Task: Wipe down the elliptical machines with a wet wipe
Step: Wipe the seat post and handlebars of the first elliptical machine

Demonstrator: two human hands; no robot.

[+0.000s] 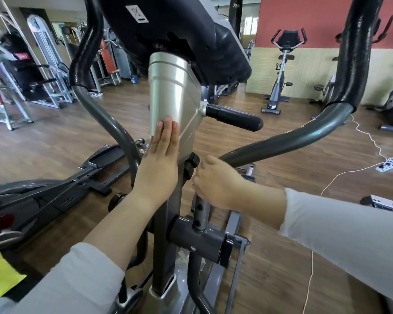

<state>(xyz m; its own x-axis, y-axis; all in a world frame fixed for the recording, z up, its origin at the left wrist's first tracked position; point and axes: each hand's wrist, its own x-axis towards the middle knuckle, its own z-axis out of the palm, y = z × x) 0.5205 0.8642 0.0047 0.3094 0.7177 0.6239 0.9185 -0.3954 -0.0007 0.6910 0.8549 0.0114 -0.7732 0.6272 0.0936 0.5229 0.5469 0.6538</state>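
The elliptical machine fills the middle of the view, with a silver tapered column (pixel 173 91) under its black console (pixel 182 35). My left hand (pixel 160 164) lies flat against the lower front of that column, fingers straight and side by side, and no wipe shows under it. My right hand (pixel 216 180) is curled against the column's right side, just below a black knob (pixel 192 165) and beside the grey swing arm (pixel 281 141). Its fingers are hidden, so I cannot tell whether it holds a wet wipe. No wipe is visible anywhere.
A black stub handle (pixel 234 117) sticks out to the right of the column. The left swing arm (pixel 104 114) curves down at the left over a foot pedal (pixel 104 155). An exercise bike (pixel 281 71) stands at the back wall. A white cable (pixel 372 141) and a power strip (pixel 389 165) lie on the wooden floor.
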